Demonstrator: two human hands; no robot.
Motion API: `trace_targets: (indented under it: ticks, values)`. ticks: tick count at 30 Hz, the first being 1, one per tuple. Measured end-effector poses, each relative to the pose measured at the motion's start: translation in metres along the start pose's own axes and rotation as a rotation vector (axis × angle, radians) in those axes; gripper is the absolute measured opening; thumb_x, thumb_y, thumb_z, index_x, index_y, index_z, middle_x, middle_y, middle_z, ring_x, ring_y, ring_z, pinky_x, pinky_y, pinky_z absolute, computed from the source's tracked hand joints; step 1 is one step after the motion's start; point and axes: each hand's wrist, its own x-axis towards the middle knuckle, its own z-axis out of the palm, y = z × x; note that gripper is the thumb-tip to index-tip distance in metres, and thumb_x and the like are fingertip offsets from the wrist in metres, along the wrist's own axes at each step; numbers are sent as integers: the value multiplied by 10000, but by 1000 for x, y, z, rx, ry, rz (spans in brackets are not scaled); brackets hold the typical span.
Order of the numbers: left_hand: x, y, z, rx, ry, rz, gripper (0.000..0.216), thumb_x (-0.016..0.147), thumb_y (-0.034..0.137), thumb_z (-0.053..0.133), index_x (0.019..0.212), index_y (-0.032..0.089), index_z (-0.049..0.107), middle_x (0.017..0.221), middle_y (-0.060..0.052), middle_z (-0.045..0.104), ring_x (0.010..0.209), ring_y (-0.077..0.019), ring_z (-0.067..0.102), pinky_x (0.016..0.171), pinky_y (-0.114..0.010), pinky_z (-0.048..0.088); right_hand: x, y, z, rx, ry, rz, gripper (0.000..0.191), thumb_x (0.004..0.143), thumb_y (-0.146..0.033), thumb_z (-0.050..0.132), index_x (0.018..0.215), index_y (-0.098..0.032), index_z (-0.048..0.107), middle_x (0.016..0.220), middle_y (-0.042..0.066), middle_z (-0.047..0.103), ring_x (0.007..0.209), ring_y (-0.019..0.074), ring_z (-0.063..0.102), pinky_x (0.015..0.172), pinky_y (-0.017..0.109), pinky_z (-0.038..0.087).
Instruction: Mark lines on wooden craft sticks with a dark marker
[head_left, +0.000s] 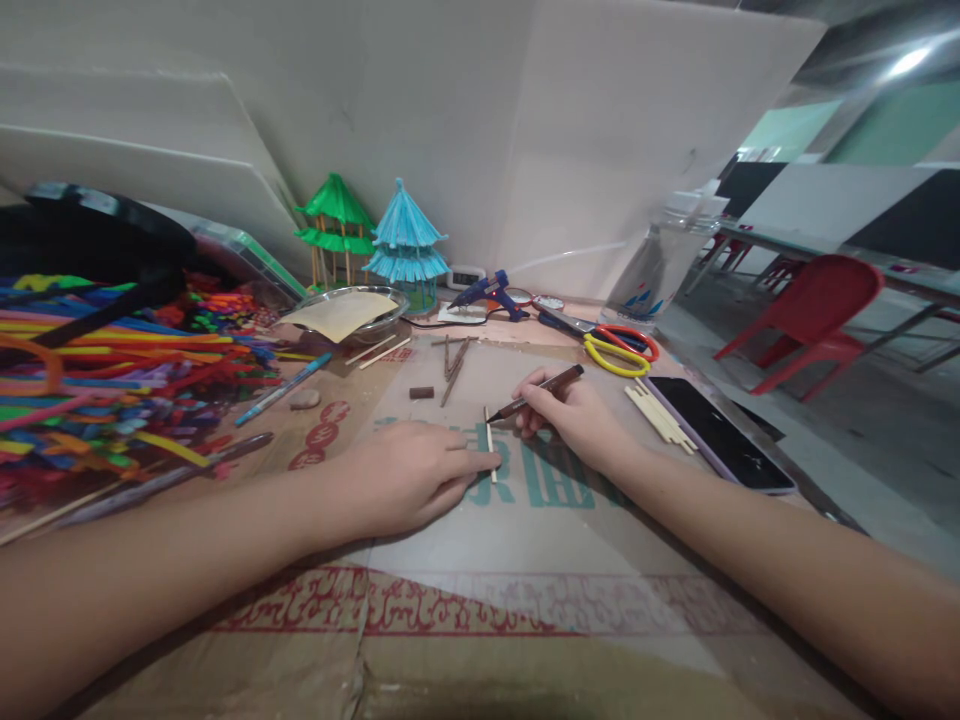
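Flattened cardboard (525,540) serves as the work surface, probably to take stray ink. Left hand (409,478) lies open and flat, fingertips pinning a thin stick (490,442) mid-sheet against rolling. Right hand (574,415) pinches a brown marker (559,381), its tip on the stick.

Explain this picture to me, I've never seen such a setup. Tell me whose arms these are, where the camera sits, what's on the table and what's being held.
There is no machine here. One camera worn on a person's head looks down at their own two bare hands. The left hand presses a thin stick flat on the cardboard. The right hand holds a brown pen with its tip at the stick. On the left lies a heap of coloured pipe cleaners. At the back stand a green pagoda and a blue pagoda, with a glue gun and scissors to their right. A phone lies on the right.
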Motion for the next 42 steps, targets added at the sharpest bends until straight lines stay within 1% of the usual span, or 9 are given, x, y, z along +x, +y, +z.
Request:
trace_targets:
  ticks: [8, 12, 15, 19, 23, 29, 32, 38, 42]
  values:
    - [-1, 0, 1, -11, -9, -6, 373, 980, 244, 423, 1278, 274, 645, 911, -42, 724, 804, -202, 676, 700, -299, 494, 2, 1, 1, -21, 35, -19, 195, 925, -391, 553, 907, -197, 543, 708, -11, 646, 525, 121, 608, 546, 260, 513]
    - [-1, 0, 0, -4, -6, -2, 365, 977, 243, 434, 1272, 275, 646, 901, -39, 725, 793, -202, 675, 686, -295, 488, 3, 1, 0, -24, 38, 0, 189, 934, -383, 539, 905, -196, 540, 707, -12, 649, 530, 117, 612, 535, 246, 503]
    - [-1, 0, 0, -3, 2, 5, 366, 977, 241, 433, 1275, 274, 643, 893, -36, 723, 787, -197, 674, 682, -290, 484, 1, 0, 0, -15, 23, 14, 179, 937, -360, 534, 862, -198, 544, 661, -16, 640, 541, 116, 619, 551, 237, 501]
    - [-1, 0, 1, 2, 5, -2, 362, 974, 242, 443, 1275, 278, 642, 900, -32, 727, 790, -200, 676, 677, -294, 482, 0, -3, 0, -42, 10, 46, 175, 934, -337, 528, 842, -192, 562, 622, -16, 632, 544, 116, 621, 502, 212, 451]
    - [-1, 1, 0, 0, 3, -3, 357, 978, 246, 443, 1270, 278, 645, 921, -29, 733, 800, -207, 682, 679, -304, 483, 1, -1, 1, -41, 34, 26, 187, 943, -373, 528, 889, -195, 540, 680, -15, 644, 535, 110, 616, 461, 205, 423]
    - [-1, 0, 0, -7, 7, -1, 363, 976, 239, 437, 1273, 274, 643, 929, -29, 735, 807, -210, 686, 688, -311, 486, 3, 2, 2, -22, 43, 4, 165, 947, -356, 523, 920, -194, 529, 717, -13, 647, 520, 104, 600, 509, 228, 493]
    - [0, 0, 1, -7, 7, -3, 361, 977, 244, 437, 1270, 274, 645, 924, -31, 734, 805, -208, 685, 688, -309, 485, 3, 2, 1, -25, 43, 11, 177, 944, -366, 530, 904, -193, 532, 709, -10, 653, 520, 109, 605, 510, 232, 495]
    - [-1, 0, 2, -8, 14, -6, 353, 977, 247, 436, 1255, 275, 652, 926, -23, 737, 802, -205, 688, 677, -308, 484, 2, 1, -1, -8, 12, 15, 172, 930, -336, 537, 839, -193, 564, 611, -14, 639, 527, 124, 621, 559, 245, 510]
    - [-1, 0, 2, -11, 20, 1, 347, 978, 246, 438, 1246, 269, 658, 931, -23, 738, 809, -204, 690, 685, -310, 490, 3, 0, 0, -2, 28, 12, 158, 933, -336, 539, 857, -198, 553, 654, -13, 648, 527, 120, 608, 553, 249, 509]
